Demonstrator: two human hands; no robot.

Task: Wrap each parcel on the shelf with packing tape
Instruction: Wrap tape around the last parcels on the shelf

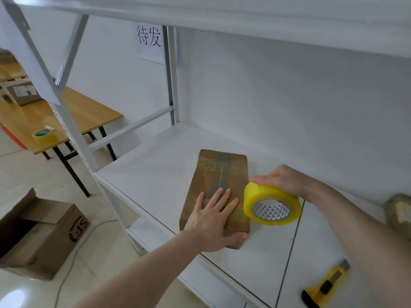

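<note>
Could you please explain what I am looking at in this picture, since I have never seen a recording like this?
There is no machine here: a person wears a camera on the head, looking down at their own two hands. The left hand lies flat on a brown parcel on a white shelf. The right hand grips a yellow tape roll beside the parcel. A yellow knife lies on the shelf nearer the camera, and a second parcel shows at the right edge. Beyond the shelf stand a table with another tape roll and an open box on the floor.
</note>
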